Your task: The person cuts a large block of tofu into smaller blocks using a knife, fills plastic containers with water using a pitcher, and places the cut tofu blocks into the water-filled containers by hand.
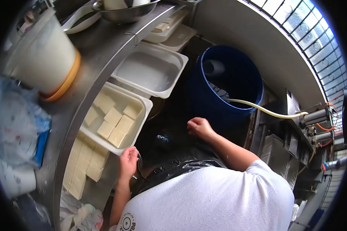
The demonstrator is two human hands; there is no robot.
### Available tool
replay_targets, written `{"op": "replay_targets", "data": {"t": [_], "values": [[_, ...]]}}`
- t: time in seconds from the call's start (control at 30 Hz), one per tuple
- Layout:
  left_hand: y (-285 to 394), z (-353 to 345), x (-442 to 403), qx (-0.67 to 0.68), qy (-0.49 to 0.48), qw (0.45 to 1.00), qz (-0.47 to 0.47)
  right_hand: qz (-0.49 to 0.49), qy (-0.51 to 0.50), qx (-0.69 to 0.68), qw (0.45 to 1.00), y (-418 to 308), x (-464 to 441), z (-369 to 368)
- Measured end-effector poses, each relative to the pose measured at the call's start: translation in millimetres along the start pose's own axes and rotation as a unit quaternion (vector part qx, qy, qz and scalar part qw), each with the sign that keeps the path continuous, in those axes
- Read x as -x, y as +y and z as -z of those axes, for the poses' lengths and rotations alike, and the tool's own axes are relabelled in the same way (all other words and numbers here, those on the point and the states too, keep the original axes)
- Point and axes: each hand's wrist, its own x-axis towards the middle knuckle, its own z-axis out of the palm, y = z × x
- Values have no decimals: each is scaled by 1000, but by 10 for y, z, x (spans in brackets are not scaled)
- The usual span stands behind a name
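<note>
Beside the front corner of a white tub [145, 111], my left hand [128, 161] has its fingers curled in, and nothing shows in them. Whether it touches the tub's rim I cannot tell. Several pale blocks that look like tofu [121, 129] lie inside that tub, some under cloudy liquid. More such blocks [83, 163] stand in rows on the shelf below. My right hand [200, 128] is held in the air in front of my body, loosely closed, with no object visible in it. A black plastic apron [181, 167] covers my front.
Behind the first tub sits a second white tub [152, 71] with cloudy liquid. A blue barrel [227, 111] stands ahead, with a pale hose [272, 111] leading into it. The steel counter edge [92, 84] runs along the left, bearing a bucket [46, 54]. Machinery [316, 119] is at right.
</note>
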Motion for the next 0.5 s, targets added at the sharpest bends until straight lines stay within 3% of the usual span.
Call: {"op": "replay_targets", "data": {"t": [0.03, 0.1, 0.2, 0.27, 0.3, 0.4, 0.43, 0.5], "values": [[189, -18, -111, 18, -9, 998, 51, 77, 43, 11, 996, -46, -58, 191], [306, -47, -400, -129, -1, 990, -64, 173, 167, 68, 968, -611, -33, 535], [659, -244, -619, -199, 8, 975, -100, 286, 321, 188, 883, -1052, -445, 1228], [801, -387, -746, -212, 2, 971, -112, 174, 310, 256, 899, -1341, -663, 1565], [817, -449, -798, -215, -2, 970, -113, 171, 313, 253, 900, -1288, -893, 1754], [823, -658, -916, -231, -2, 969, -90, 87, 200, 462, 860, -676, -1865, 2335], [847, -744, -931, -234, 4, 969, -85, 16, 130, 480, 868, -537, -2215, 2488], [895, -868, -926, -230, 18, 972, -40, -75, 90, 366, 923, -308, -2726, 2547]]}}
